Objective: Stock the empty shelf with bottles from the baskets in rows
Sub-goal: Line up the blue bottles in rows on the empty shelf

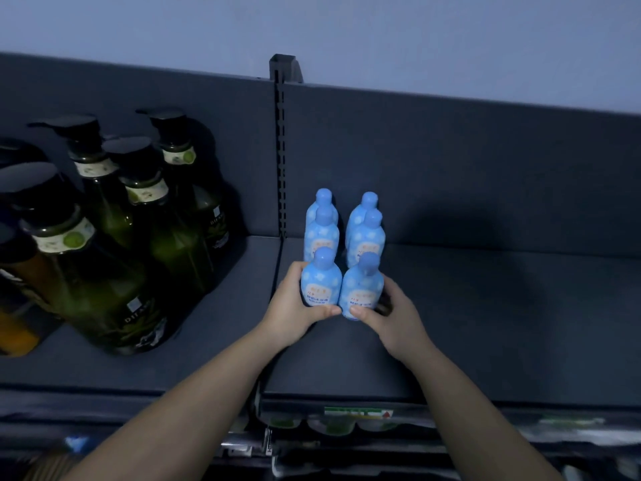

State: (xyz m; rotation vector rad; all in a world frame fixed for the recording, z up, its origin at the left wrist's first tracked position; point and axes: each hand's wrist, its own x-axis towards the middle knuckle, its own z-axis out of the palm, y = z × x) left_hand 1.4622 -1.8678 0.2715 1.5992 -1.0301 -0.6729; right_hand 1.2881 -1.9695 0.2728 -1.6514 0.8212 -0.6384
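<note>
1. The shelf is a dark, dimly lit board that runs across the view, with a dark back panel standing behind it.
2. A slotted post rises in front of the back panel and splits the shelf into a left bay and a right bay.
3. Green bottles with black pump tops stand crowded in the left bay. They are well apart from the hands and nothing lies between them. What they hold cannot be told through the dark walls.
4. An amber bottle shows at the far left edge, partly cut off.
5. Six blue bottles stand upright in the right bay, just right of the post, in two files of three running front to back. They are capped and opaque, so their fill is hidden.
6. The left hand grips the left front bottle, with its fingers curled round the outer side and its thumb across the base.
7. The right hand grips the right front bottle in the same way, thumb at the base. The two front bottles touch each other.
8. A label strip sits on the shelf's front edge, and blurred green-topped goods lie below it.
</note>
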